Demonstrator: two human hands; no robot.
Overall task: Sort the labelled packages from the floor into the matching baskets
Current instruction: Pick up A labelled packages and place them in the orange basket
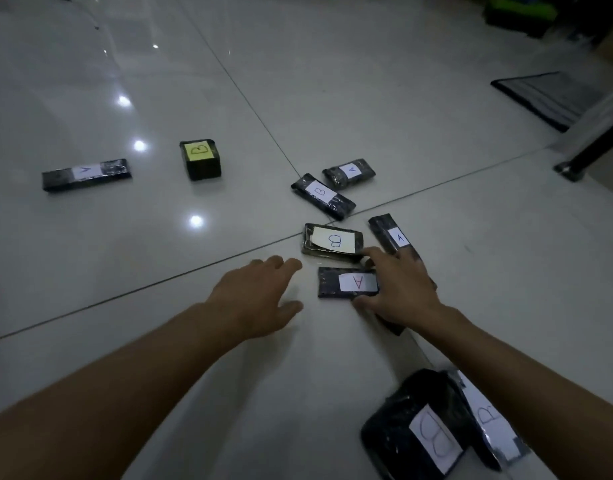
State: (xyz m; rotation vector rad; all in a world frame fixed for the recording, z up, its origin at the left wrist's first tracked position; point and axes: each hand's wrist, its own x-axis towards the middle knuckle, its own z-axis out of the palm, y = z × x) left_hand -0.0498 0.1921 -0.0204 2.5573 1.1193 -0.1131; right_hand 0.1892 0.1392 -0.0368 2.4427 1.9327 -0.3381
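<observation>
Both hands are spread: your right hand (398, 289) straddles the A package (348, 283), long axis left-right; your left hand (260, 294) hovers empty beside it

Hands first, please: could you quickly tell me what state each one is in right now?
Left hand: open, fingers spread, holding nothing, just above the floor.
Right hand: closing around the A package; a firm grip cannot be told.
</observation>
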